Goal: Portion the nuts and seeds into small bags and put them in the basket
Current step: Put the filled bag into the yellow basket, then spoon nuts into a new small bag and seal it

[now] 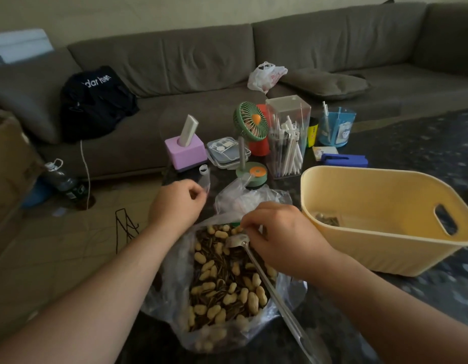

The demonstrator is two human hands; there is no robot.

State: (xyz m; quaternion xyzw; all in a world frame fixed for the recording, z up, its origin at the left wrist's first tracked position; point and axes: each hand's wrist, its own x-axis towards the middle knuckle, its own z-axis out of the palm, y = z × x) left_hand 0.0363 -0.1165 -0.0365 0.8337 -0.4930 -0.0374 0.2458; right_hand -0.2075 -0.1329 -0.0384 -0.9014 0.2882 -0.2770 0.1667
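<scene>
While both hands work over the tabletop (424,143), a clear plastic bag (175,298) lies open at 6 o'clock, holding peanuts and striped seeds (222,279). A metal spoon (264,274) rests in it, its long axis running from bowl at 12 o'clock to handle at 5 o'clock. The left hand (175,203) pinches a small clear bag (205,183). The right hand (277,232) pinches a peanut. The yellow basket (359,256) at 3 o'clock contains one filled bag (327,220).
</scene>
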